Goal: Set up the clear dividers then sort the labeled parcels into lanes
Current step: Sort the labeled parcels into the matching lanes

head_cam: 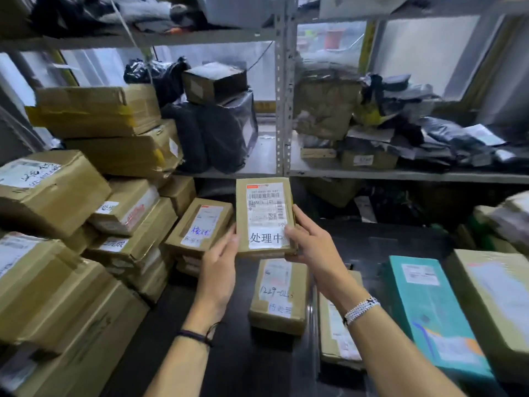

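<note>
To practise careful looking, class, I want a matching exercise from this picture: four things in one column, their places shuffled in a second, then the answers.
1. labelled parcel
2. teal box
3. black bag
4. silver bracelet

A. lying on the dark table, at the right
B. worn on the right arm
C. held up between the left hand and right hand
D. on the metal shelf

Pairs: 1-C, 2-A, 3-D, 4-B

Small labeled parcel (264,216) between both hands — left (219,272), right (312,247) — above dark table (234,353)
</note>
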The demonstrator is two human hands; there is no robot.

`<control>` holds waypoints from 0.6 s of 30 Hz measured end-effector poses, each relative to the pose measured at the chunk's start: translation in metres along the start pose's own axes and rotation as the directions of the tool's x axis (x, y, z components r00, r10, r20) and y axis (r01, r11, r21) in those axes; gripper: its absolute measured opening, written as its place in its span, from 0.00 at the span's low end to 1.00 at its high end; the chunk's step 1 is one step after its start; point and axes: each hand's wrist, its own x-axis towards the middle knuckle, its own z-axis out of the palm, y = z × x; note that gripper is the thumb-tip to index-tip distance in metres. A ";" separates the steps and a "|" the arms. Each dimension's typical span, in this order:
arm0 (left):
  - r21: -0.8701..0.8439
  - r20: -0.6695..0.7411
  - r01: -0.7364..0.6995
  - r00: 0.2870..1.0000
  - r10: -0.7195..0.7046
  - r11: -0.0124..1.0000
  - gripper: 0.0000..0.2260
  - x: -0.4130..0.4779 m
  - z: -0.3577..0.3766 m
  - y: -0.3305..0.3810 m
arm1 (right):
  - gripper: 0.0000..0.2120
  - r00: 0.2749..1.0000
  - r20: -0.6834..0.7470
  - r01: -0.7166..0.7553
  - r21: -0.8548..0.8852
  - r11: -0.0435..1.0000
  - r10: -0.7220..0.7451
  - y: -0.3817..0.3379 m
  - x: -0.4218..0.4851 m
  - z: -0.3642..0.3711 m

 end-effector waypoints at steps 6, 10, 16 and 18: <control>-0.018 0.091 0.021 0.996 -0.019 1.000 0.14 -0.101 0.097 0.000 | 0.25 0.996 -0.094 -0.003 0.026 1.000 0.006 0.013 -0.097 -0.110; -0.025 0.147 0.030 0.989 -0.026 0.999 0.14 -0.148 0.139 0.000 | 0.23 0.988 -0.150 -0.027 0.052 0.998 0.034 0.023 -0.144 -0.155; 0.011 0.214 0.088 0.973 -0.089 0.996 0.15 -0.179 0.165 -0.014 | 0.21 0.978 -0.197 -0.054 0.053 0.997 0.063 0.036 -0.187 -0.186; 0.014 0.212 0.101 0.972 -0.102 0.995 0.17 -0.182 0.164 -0.016 | 0.21 0.979 -0.189 -0.064 0.054 0.996 0.073 0.040 -0.191 -0.186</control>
